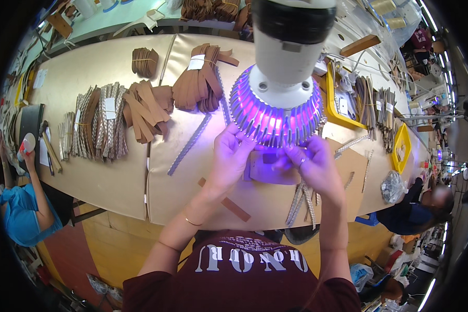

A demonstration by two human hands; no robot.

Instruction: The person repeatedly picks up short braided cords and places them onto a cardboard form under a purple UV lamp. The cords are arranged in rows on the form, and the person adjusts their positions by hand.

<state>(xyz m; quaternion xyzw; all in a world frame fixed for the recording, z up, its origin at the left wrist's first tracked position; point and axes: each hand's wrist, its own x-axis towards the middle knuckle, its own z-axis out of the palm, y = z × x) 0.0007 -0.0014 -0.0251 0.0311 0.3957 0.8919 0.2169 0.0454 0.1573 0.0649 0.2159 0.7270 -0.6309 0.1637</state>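
A large lamp point(275, 112) with a finned metal head and white neck glows purple between me and the table, covering part of what lies beneath. My left hand point(231, 156) is closed at the lamp's lower left rim, its fingertips partly hidden. On the other side my right hand point(313, 162), a ring on one finger, is closed with thumb and fingers together. Whatever the two hands pinch is too hidden to name. Between them sits a small purple-lit block point(275, 174). Several patterned strips point(299, 205) hang over the table's near edge below my right hand.
Bundles of brown straps point(198, 86) and woven-patterned straps point(101, 122) lie to the left. Loose strips point(190, 145) rest nearby. Yellow trays point(402, 148) and a plastic bag point(393, 187) stand right. A person in blue point(28, 216) works at far left; another sits at right.
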